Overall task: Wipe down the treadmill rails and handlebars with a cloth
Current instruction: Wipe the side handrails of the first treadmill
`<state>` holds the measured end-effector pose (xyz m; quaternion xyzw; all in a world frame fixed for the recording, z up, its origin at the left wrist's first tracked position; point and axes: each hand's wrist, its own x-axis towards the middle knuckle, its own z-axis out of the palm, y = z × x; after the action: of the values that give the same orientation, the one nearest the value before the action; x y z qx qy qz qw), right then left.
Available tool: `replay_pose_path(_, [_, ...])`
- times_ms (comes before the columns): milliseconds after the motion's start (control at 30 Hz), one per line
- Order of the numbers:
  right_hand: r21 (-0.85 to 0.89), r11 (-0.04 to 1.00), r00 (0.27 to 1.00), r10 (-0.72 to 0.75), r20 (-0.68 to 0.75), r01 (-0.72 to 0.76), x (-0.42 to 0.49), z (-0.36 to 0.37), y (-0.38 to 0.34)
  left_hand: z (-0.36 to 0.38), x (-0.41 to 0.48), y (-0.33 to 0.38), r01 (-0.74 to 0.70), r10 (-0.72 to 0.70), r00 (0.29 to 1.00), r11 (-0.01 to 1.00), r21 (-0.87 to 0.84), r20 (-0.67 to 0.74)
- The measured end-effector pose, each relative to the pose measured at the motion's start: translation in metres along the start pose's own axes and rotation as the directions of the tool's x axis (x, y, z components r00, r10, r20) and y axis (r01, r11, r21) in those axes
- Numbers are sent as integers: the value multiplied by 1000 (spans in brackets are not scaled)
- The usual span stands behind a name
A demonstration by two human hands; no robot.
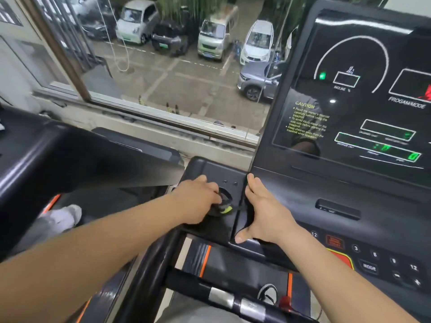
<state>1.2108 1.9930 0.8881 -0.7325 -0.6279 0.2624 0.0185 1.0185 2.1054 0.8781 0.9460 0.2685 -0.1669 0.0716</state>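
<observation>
I stand on a black treadmill, and my left hand [198,201] reaches into the round cup holder of its left console tray [219,171]. Its fingers curl round a dark cloth with a yellow-green edge [226,209], most of which is hidden under the hand. My right hand [263,210] lies flat on the tray's right part, fingers straight and thumb spread, holding nothing. Below the tray runs the front handlebar [233,299] with silver sensor plates. The left side rail [144,271] drops away under my left forearm.
The console screen [349,101] and its keypad [373,264] fill the right side. A neighbouring treadmill's console [70,159] stands close on the left. A window [175,78] ahead overlooks parked cars. My shoe [268,294] shows on the belt below.
</observation>
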Motion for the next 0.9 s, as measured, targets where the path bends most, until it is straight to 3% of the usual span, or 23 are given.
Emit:
replay_pose_path(67, [-14,1000,1000,-1,0,1,-1,0,0,-4,-3,2,-109,133,989,950,292,-66])
replay_pose_path(133, [-19,1000,1000,3,1,-3,-1,0,0,4,1,14,-80,126,987,924,374,-100])
replay_pose_path(167, [-19,1000,1000,5,-1,-5,-1,0,0,9,4,21,-24,59,992,958,285,-114])
replay_pose_path(233, [-12,1000,1000,14,-2,-14,0,2,1,14,8,33,174,-184,972,982,-74,-150])
replay_pose_path(267, [-12,1000,1000,17,1,-17,0,3,2,17,11,39,269,-319,936,922,-279,-151])
replay_pose_path(333, [-16,1000,1000,23,8,-23,0,3,2,23,13,53,350,-532,835,707,-615,-137])
replay_pose_path(400, [-18,1000,1000,18,6,-18,1,3,2,31,9,65,334,-634,765,541,-772,-114])
replay_pose_path(433, [-15,1000,1000,16,4,-16,2,3,3,33,4,65,312,-628,768,532,-787,-121])
replay_pose_path(567, [-20,1000,1000,12,12,-12,1,4,4,39,-22,49,228,-461,865,714,-662,-199])
replay_pose_path(667, [-6,1000,1000,0,-3,0,2,5,6,53,-41,76,124,-281,891,906,-404,-357])
replay_pose_path(800, [-19,1000,1000,-8,6,8,2,5,7,62,-33,91,92,-249,887,921,-379,-388])
replay_pose_path(900, [-25,1000,1000,-4,7,5,2,4,6,40,4,55,270,-416,852,869,-414,-318])
